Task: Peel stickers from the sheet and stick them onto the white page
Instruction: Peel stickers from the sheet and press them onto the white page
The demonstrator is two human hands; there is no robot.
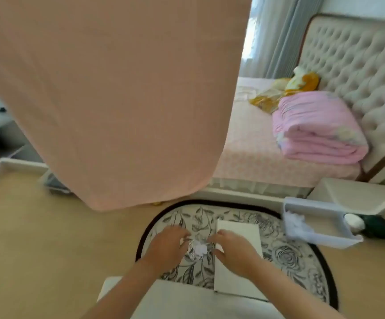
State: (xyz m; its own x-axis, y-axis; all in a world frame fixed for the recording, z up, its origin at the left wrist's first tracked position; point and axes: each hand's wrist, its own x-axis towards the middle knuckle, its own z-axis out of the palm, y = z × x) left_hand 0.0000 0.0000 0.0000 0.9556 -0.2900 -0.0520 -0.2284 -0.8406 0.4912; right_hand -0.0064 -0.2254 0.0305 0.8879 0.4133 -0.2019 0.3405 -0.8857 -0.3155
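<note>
Bedroom floor-level setup, nothing fancy: pink blanket [318, 127] folded on the bed off at 1 o'clock, a peach cloth [117, 88] hanging across most of my view, and a round floral surface [290, 256] as my work spot.

The sticker sheet [197, 249] sits between my hands, just off the 9 o'clock edge of the white page [240, 226], which lies flat on the floral surface. My left hand [166, 246] pinches the sheet from its 9 o'clock side with curled fingers. My right hand [233, 249] comes in from 3 o'clock, fingertips and thumb closed on that edge. It's a bit blurry, so I can't say which sticker I'm picking at.

Handling-wise, I'd guess this thing weighs nothing and flops and crinkles easily. The backing is probably slick, so one hand should anchor an edge while a fingernail lifts a sticker corner. Go slowly, since thin stickers can tear or curl onto themselves.

Looks-wise it's small, shiny and whitish with a faint lilac tint. It seems rumpled rather than flat, and I can't make out any designs.
</note>
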